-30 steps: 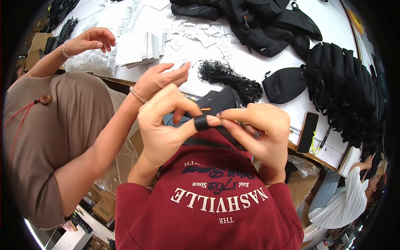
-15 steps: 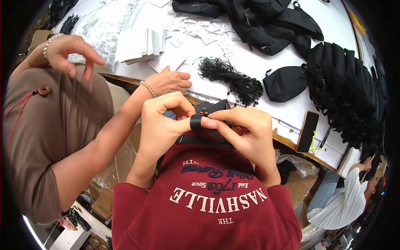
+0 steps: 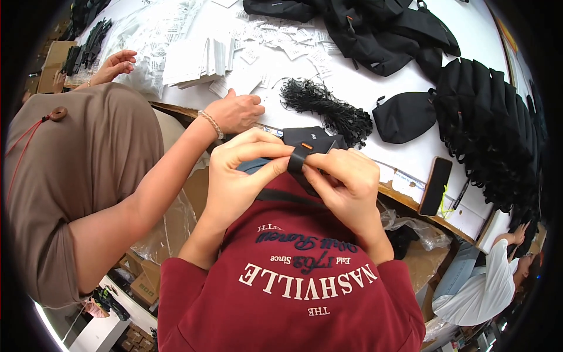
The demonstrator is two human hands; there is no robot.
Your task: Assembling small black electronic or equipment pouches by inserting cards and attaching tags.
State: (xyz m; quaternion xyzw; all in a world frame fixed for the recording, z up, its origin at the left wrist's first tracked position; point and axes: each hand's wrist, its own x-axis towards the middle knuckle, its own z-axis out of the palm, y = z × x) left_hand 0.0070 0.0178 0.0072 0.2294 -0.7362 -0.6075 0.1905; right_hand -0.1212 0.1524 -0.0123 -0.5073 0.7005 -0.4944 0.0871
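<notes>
A short black strap loop (image 3: 298, 158) with a small orange mark at its top is pinched between my two hands, above my lap. My left hand (image 3: 249, 167) grips it from the left with thumb and fingertips. From the right, my right hand (image 3: 347, 179) closes on it with thumb and forefinger. The strap appears to belong to a black fabric pouch (image 3: 311, 137) lying just behind my fingers at the table edge; where they join is hidden. Beyond the pouch lies a bundle of thin black cords (image 3: 325, 108).
A co-worker's hand (image 3: 234, 111) rests at the table edge on my left. White cards (image 3: 196, 61), loose labels (image 3: 287, 41) and plastic bags (image 3: 143, 47) lie behind it. Rightward are a black pouch (image 3: 404, 117), a row of black bags (image 3: 484, 123) and a phone (image 3: 436, 186).
The strap loop has come off my left thumb and now sits between both hands' fingertips, slightly to the right. The co-worker's other hand has moved away toward the plastic bags.
</notes>
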